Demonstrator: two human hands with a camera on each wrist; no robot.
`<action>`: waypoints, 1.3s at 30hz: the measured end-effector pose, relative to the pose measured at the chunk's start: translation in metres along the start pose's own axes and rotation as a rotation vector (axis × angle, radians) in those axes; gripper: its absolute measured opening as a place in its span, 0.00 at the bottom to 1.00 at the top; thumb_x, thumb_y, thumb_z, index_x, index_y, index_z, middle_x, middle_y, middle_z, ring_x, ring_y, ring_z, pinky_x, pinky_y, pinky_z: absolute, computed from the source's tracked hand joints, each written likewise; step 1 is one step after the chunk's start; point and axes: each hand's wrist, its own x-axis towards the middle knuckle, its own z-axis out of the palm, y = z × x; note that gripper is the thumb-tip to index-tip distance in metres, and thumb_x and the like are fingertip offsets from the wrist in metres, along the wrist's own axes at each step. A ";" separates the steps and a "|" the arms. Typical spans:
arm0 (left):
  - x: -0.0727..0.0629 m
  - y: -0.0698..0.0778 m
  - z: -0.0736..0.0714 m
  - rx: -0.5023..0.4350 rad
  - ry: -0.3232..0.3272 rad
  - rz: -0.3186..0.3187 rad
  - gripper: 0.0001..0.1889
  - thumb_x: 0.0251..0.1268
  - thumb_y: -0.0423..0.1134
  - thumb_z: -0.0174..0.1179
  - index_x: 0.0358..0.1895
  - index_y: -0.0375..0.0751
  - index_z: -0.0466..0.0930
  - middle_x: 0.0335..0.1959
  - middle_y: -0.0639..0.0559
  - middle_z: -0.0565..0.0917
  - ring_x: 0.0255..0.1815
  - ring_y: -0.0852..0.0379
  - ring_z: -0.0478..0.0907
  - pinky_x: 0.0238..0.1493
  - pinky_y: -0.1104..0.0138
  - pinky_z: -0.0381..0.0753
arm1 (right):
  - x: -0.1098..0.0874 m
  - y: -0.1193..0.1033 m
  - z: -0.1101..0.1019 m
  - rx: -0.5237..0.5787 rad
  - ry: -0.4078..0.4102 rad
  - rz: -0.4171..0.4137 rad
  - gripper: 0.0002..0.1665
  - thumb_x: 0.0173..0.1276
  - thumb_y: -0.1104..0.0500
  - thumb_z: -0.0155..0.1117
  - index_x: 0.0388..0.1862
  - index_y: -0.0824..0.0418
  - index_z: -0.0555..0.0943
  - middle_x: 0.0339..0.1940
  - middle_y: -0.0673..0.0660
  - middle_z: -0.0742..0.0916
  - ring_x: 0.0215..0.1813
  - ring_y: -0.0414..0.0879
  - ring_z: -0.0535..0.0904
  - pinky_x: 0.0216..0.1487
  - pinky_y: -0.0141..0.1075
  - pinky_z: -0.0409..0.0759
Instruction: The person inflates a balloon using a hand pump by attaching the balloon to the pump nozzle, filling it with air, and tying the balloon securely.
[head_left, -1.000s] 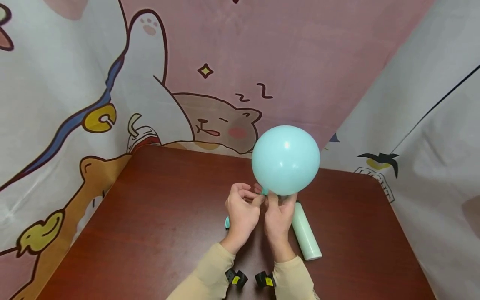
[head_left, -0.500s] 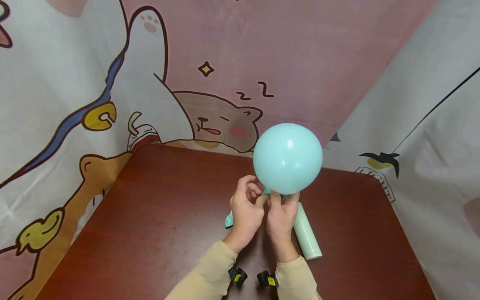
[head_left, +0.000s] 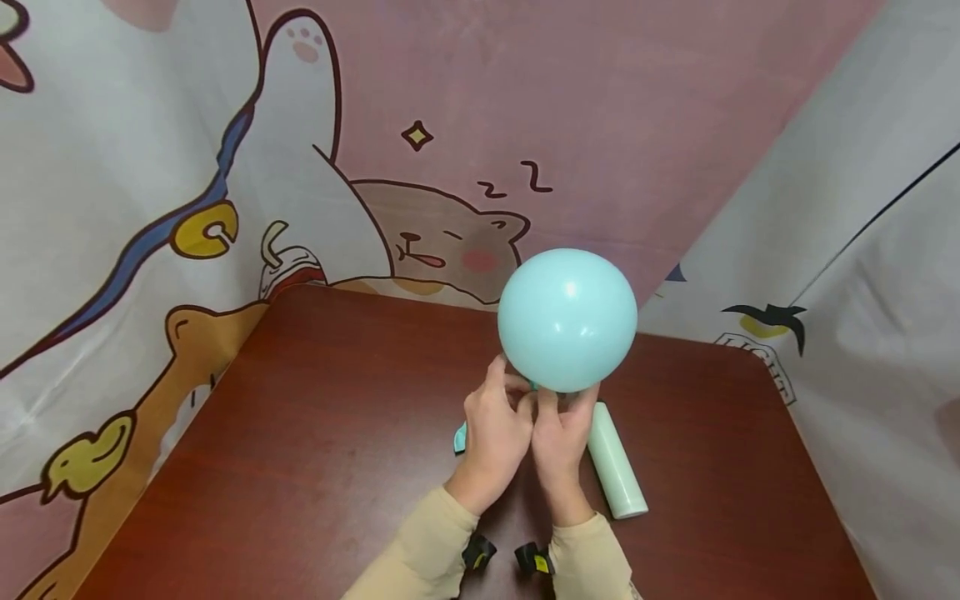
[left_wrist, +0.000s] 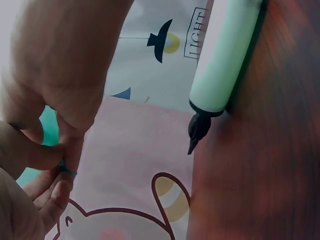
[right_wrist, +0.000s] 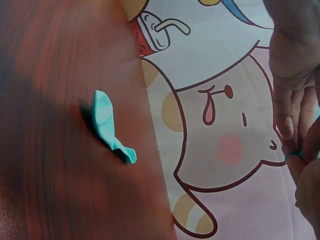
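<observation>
A round, inflated pale-blue balloon sits above both hands, its neck pointing down between them. My left hand pinches at the neck, with one finger raised against the balloon's lower left side. Close beside it, my right hand holds the neck from below, thumb up against the balloon. In the right wrist view a bit of the teal neck shows looped at the fingers. The left wrist view has the balloon's green skin behind the fingers. Most of the neck is hidden by the fingers.
A pale green hand pump with a black nozzle lies on the table right of my right hand. An uninflated teal balloon lies left of my left hand. The brown table meets a cartoon-printed cloth behind.
The left hand has shifted slightly right, closer against the right hand, and its index finger has straightened up toward the balloon. The balloon has barely moved.
</observation>
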 end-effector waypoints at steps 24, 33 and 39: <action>-0.008 -0.002 -0.002 -0.107 -0.027 -0.068 0.15 0.63 0.22 0.64 0.50 0.34 0.74 0.27 0.53 0.85 0.25 0.58 0.80 0.28 0.71 0.77 | -0.001 -0.001 0.003 0.145 0.030 0.098 0.33 0.78 0.71 0.55 0.77 0.60 0.61 0.72 0.61 0.74 0.73 0.53 0.70 0.69 0.38 0.73; 0.002 -0.004 0.002 -0.207 0.051 -0.235 0.21 0.49 0.25 0.73 0.45 0.39 0.74 0.25 0.56 0.86 0.26 0.60 0.81 0.31 0.70 0.77 | -0.004 0.000 0.000 0.193 0.070 0.089 0.33 0.75 0.77 0.52 0.76 0.61 0.62 0.70 0.63 0.75 0.71 0.55 0.72 0.64 0.39 0.77; 0.001 -0.006 0.006 -0.234 0.088 -0.184 0.28 0.51 0.22 0.69 0.56 0.45 0.71 0.31 0.53 0.81 0.30 0.55 0.73 0.33 0.67 0.70 | -0.002 -0.004 0.000 0.147 0.070 0.086 0.34 0.72 0.77 0.51 0.75 0.60 0.64 0.67 0.63 0.77 0.65 0.53 0.75 0.58 0.38 0.78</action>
